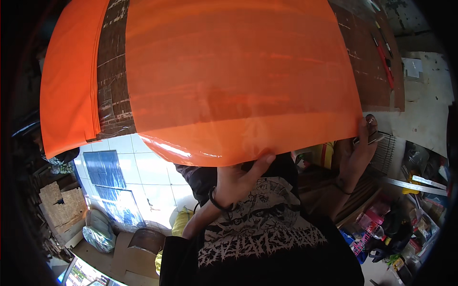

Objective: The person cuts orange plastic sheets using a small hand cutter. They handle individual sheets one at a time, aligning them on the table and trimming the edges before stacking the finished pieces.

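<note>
A translucent orange plastic sheet (238,71) spreads over a brown, scuffed work board (114,62), and its near edge hangs past the board toward me. My left hand (238,178) grips that near edge around its middle; the thumb shows outside while the fingers are behind the sheet, faintly seen through it. At the sheet's near right corner my right hand (366,133) pinches the plastic. A small dark item with a pale edge is by its fingers, too small to name. A stack of orange sheets (71,71) lies on the board's left.
A red pen-like tool (384,66) lies on the board's right part. Farther right are a pale sheet (424,90), a metal ruler (415,186) and a pink basket (365,238) among clutter. White floor tiles (152,167) show below, with a silvery bag (99,231) and cardboard (62,205) at left.
</note>
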`<move>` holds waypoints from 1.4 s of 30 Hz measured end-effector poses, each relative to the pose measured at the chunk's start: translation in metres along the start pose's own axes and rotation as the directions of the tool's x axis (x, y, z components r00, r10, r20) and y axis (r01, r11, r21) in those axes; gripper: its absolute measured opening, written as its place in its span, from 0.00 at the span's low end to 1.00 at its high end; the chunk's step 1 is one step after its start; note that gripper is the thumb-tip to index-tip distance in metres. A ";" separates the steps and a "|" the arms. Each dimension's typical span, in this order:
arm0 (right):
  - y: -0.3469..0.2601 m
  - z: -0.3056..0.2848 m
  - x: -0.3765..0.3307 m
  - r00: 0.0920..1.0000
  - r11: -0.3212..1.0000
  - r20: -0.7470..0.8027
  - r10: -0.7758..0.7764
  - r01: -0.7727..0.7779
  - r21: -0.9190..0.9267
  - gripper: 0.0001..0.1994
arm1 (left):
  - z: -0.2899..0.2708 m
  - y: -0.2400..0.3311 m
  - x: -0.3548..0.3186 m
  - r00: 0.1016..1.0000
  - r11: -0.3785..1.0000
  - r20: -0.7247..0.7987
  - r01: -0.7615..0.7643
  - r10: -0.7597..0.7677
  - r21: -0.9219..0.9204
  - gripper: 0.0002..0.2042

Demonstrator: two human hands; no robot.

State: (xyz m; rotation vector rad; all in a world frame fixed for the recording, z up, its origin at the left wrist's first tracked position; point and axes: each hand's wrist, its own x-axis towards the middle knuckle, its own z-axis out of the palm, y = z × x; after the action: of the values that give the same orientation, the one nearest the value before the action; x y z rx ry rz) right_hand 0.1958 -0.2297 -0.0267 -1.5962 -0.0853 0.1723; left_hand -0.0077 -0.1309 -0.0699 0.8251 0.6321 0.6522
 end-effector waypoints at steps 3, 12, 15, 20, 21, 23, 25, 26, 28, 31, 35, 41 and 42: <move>-0.009 -0.001 0.011 0.995 0.984 0.070 -0.065 0.075 -0.163 0.14 | 0.009 -0.004 0.005 0.996 0.994 -0.083 -0.031 0.040 0.103 0.10; -0.004 -0.006 0.042 0.987 0.954 0.152 -0.057 0.099 -0.282 0.20 | 0.004 0.003 -0.001 0.999 0.999 -0.041 0.009 -0.008 0.032 0.06; -0.002 -0.003 0.042 0.989 0.970 0.137 -0.058 0.088 -0.225 0.18 | -0.003 0.005 -0.004 1.000 0.996 0.029 -0.006 0.003 0.092 0.06; -0.006 -0.002 0.042 0.986 0.975 0.144 -0.079 0.107 -0.195 0.16 | -0.006 -0.001 -0.003 0.999 0.998 0.020 -0.028 0.027 0.060 0.05; -0.007 -0.002 0.043 0.986 0.976 0.143 -0.080 0.107 -0.189 0.16 | -0.004 0.003 -0.003 0.999 0.997 0.023 -0.031 0.030 0.064 0.05; -0.011 -0.005 0.050 0.961 0.982 0.267 -0.078 0.120 -0.145 0.17 | 0.000 0.011 -0.002 0.996 0.995 -0.081 -0.030 0.038 0.098 0.05; -0.035 0.018 0.053 0.955 0.968 0.291 -0.051 0.119 -0.221 0.17 | 0.000 0.017 0.001 0.997 0.993 -0.076 -0.004 0.014 0.121 0.05; -0.048 0.029 0.054 0.950 0.947 0.312 -0.007 0.106 -0.303 0.17 | 0.000 0.022 -0.001 0.996 0.989 -0.082 0.033 -0.021 0.145 0.04; -0.056 0.053 0.073 0.859 0.852 0.511 -0.019 0.281 -0.441 0.16 | -0.007 0.023 -0.003 0.998 0.982 -0.066 0.018 -0.005 0.190 0.04; -0.038 0.092 0.115 0.714 0.824 0.691 -0.110 0.454 -0.338 0.16 | -0.014 0.026 -0.006 0.998 0.965 -0.060 -0.013 0.030 0.261 0.04; -0.045 0.146 0.131 0.613 0.678 0.715 -0.336 0.684 -0.268 0.18 | -0.020 0.029 -0.011 0.999 0.944 -0.042 -0.007 0.022 0.330 0.04; -0.062 0.163 0.138 0.625 0.689 0.656 -0.424 0.692 -0.214 0.18 | -0.010 0.035 -0.002 0.997 0.958 -0.007 -0.077 0.082 0.278 0.05; -0.070 0.157 0.129 0.652 0.726 0.611 -0.449 0.665 -0.177 0.18 | -0.007 0.039 0.001 0.992 0.957 0.044 -0.129 0.121 0.259 0.05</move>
State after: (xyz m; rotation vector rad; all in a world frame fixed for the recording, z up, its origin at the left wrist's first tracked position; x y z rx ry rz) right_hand 0.3013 -0.0513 0.0317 -1.7929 -1.1273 0.0961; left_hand -0.0228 -0.1074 -0.0417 1.1257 0.6525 0.6791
